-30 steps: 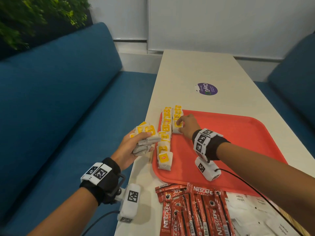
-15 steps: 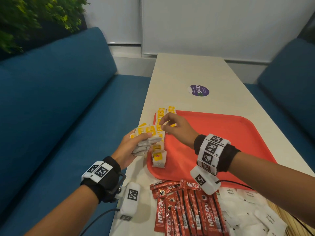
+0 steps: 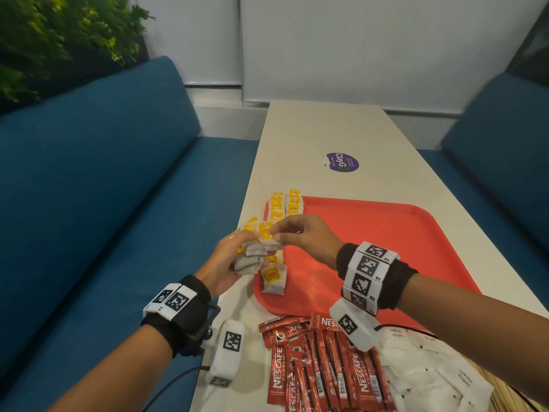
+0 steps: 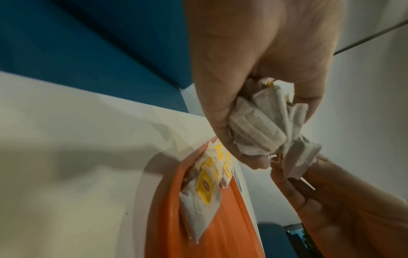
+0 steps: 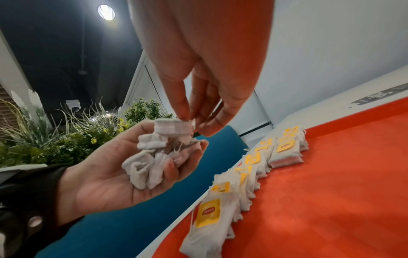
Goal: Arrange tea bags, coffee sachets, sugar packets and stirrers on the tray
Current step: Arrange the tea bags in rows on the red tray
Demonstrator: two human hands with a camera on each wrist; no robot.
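Note:
My left hand holds a bunch of tea bags just off the red tray's left edge; the same bunch of tea bags lies in its cupped palm. My right hand pinches the top tea bag of that bunch with thumb and fingertips. A row of tea bags with yellow tags runs along the tray's left side, and a shorter second row sits beside it at the far end. The nearest laid tea bag lies against the tray rim.
Red Nescafe coffee sachets lie in a pile on the table in front of the tray. White sugar packets lie to their right. A purple sticker is beyond the tray. Blue sofas flank the table.
My right hand left the far end of the tea bag rows on the tray and came back to the left hand, where it now pinches the top tea bag. The left hand stayed put.

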